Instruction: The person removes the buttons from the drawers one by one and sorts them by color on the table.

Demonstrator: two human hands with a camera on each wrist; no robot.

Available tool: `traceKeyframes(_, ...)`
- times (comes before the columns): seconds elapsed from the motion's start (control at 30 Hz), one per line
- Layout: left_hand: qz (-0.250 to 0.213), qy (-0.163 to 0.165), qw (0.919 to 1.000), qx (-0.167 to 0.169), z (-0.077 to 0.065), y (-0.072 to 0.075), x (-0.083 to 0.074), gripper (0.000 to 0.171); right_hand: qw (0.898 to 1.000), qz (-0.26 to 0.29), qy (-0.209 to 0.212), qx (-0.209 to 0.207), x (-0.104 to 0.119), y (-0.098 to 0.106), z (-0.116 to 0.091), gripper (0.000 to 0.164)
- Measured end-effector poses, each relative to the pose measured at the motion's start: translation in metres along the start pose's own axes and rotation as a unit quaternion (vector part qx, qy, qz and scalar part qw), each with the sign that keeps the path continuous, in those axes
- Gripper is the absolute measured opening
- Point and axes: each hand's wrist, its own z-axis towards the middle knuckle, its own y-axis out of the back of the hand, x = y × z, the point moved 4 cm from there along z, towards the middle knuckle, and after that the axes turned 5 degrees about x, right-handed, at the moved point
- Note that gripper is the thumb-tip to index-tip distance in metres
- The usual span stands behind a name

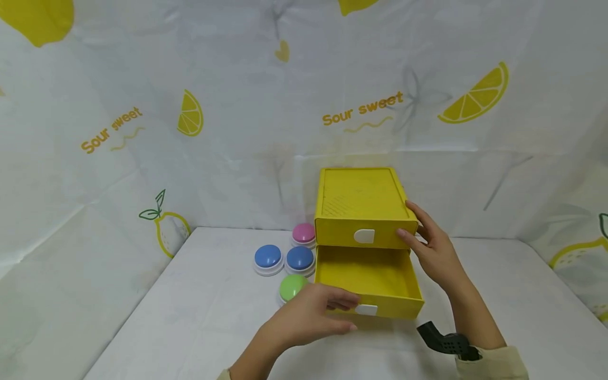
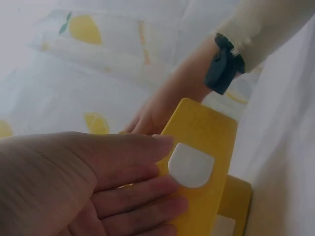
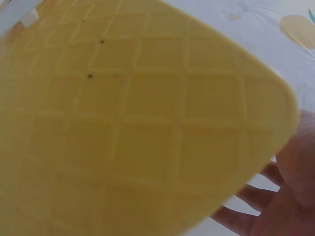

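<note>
A yellow drawer box [image 1: 363,190] has one drawer [image 1: 366,266] standing pulled out, its visible inside bare. My left hand [image 1: 315,311] lies at this drawer's front, fingers fairly straight and the thumb apart. In the left wrist view its thumb and fingertips are right beside the white handle [image 2: 192,165]. My right hand [image 1: 434,253] holds the box's upper right corner, thumb on the closed top drawer's front [image 1: 339,233] and fingers round the side. A grid-patterned yellow surface [image 3: 152,103] fills much of the right wrist view, partly hiding the right hand's fingers.
Left of the box stand round push buttons on white bases: pink [image 1: 304,232], two blue ones, and a green button [image 1: 292,286] partly behind my left hand. Another drawer front [image 2: 236,199] shows past the pulled-out one. Behind hangs a lemon-print sheet [image 1: 247,116].
</note>
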Motion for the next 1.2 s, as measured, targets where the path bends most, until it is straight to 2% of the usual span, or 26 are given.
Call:
traceKeyframes(0.07, 0.017, 0.012, 0.9996, -0.021, 0.001, -0.003, -0.001, 0.034, 1.0, 0.003, 0.002, -0.001, 0.0, 0.0, 0.0, 0.069)
traceKeyframes(0.17, 0.042, 0.01, 0.9967, -0.069, 0.005, -0.008, -0.003, 0.024, 1.0, 0.006, 0.005, -0.004, 0.001, 0.0, 0.001, 0.07)
traceKeyframes(0.27, 0.09, -0.012, 0.9874, -0.13, 0.01, -0.014, -0.005, 0.016, 1.0, 0.007, 0.005, -0.007, 0.0, 0.0, 0.001, 0.071)
traceKeyframes(0.33, 0.139, -0.037, 0.9739, -0.176, 0.012, -0.018, -0.005, 0.015, 1.0, 0.006, 0.003, -0.008, 0.0, -0.001, 0.001, 0.071)
traceKeyframes(0.37, 0.166, -0.052, 0.9645, -0.199, 0.012, -0.02, -0.005, 0.016, 1.0, 0.006, 0.001, -0.008, 0.0, -0.001, 0.001, 0.071)
traceKeyframes(0.47, 0.232, -0.096, 0.9289, -0.272, 0.014, -0.024, -0.004, 0.014, 1.0, 0.007, 0.0, -0.009, 0.001, -0.002, 0.001, 0.071)
traceKeyframes(0.53, 0.257, -0.123, 0.9073, -0.31, 0.014, -0.026, -0.002, 0.012, 1.0, 0.008, 0.0, -0.01, 0.001, -0.002, 0.001, 0.071)
traceKeyframes(0.6, 0.264, -0.139, 0.8944, -0.333, 0.015, -0.026, 0.0, 0.01, 1.0, 0.009, 0.0, -0.01, 0.001, -0.002, 0.001, 0.071)
traceKeyframes(0.73, 0.267, -0.146, 0.8849, -0.353, 0.018, -0.027, 0.004, 0.011, 1.0, 0.013, -0.001, -0.01, 0.002, -0.003, 0.0, 0.072)
traceKeyframes(0.97, 0.285, -0.144, 0.874, -0.366, 0.026, -0.027, 0.01, 0.012, 1.0, 0.019, -0.01, -0.009, 0.001, -0.002, 0.0, 0.072)
traceKeyframes(1.2, 0.304, -0.144, 0.8571, -0.39, 0.038, -0.021, 0.013, 0.014, 1.0, 0.023, -0.014, -0.007, 0.002, -0.003, -0.001, 0.072)
